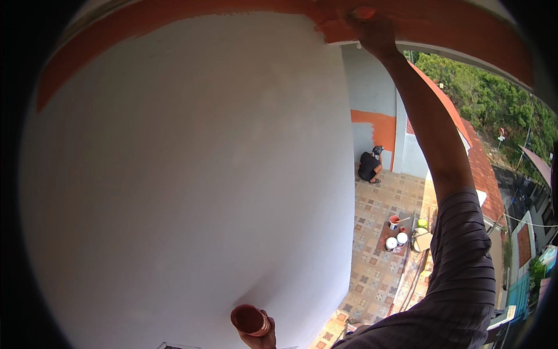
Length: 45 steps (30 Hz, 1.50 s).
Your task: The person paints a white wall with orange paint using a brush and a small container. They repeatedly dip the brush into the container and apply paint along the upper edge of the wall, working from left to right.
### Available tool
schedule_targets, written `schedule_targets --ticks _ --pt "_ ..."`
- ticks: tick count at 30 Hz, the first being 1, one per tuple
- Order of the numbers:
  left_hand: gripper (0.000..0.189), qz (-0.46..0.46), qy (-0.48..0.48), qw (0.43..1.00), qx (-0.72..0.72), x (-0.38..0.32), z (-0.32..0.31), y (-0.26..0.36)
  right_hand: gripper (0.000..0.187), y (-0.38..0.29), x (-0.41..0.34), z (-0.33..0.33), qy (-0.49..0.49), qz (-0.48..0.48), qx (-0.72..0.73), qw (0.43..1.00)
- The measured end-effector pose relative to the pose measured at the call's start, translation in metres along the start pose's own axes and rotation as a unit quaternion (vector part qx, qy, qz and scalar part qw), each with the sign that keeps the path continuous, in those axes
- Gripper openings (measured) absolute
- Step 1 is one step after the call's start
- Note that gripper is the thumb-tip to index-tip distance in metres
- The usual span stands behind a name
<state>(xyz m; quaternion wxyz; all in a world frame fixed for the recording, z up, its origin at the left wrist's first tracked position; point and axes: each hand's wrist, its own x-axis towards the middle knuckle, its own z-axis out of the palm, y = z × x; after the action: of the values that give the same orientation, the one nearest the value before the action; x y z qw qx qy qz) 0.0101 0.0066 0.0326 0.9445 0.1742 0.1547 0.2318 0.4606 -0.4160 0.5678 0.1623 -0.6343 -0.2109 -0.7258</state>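
Low in the view, my left hand (269,332) grips a small cup (249,320) with reddish-orange paint inside, close to the pale wall (196,174). My right arm stretches up to the top of the view. There my right hand (378,37) is against a beam painted red-orange (453,32), closed around a small paint-covered applicator (363,12). Blur and the hand itself hide the applicator's exact kind. A red-orange band (183,9) runs along the top of the wall, with an uneven lower edge.
Far below, a person (369,166) crouches on the patterned tile floor (370,205) beside a partly orange wall (383,126). Several paint buckets (401,239) stand on a stained sheet (383,240). Tiled roofs (481,165) and trees (475,83) lie to the right.
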Motion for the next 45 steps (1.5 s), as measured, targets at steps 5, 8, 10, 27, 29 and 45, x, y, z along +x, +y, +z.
schedule_targets --ticks 5,8,10,27,29,45 --pt "0.042 -0.024 0.015 0.999 -0.036 0.003 -0.006 0.001 0.027 0.0 0.044 0.009 -0.016 0.077 0.085 0.993" --pt "0.043 -0.018 0.0 0.999 -0.045 0.001 -0.013 0.001 0.028 0.001 0.067 0.002 -0.059 0.045 0.071 0.995" --pt "0.043 -0.017 -0.004 0.998 -0.062 -0.011 -0.022 -0.003 0.028 -0.003 0.067 -0.002 -0.083 0.02 0.072 0.994" --pt "0.04 -0.026 0.027 0.998 -0.058 -0.02 -0.03 -0.009 0.025 0.015 -0.032 0.01 -0.015 0.074 -0.015 0.997" --pt "0.039 -0.02 0.036 0.998 -0.047 -0.016 -0.028 -0.009 0.028 0.034 -0.033 -0.001 0.012 -0.01 -0.074 0.997" --pt "0.048 0.206 -0.013 0.916 0.344 -0.025 -0.011 -0.007 0.022 0.196 -0.037 -0.298 0.015 -0.155 -0.489 0.858"
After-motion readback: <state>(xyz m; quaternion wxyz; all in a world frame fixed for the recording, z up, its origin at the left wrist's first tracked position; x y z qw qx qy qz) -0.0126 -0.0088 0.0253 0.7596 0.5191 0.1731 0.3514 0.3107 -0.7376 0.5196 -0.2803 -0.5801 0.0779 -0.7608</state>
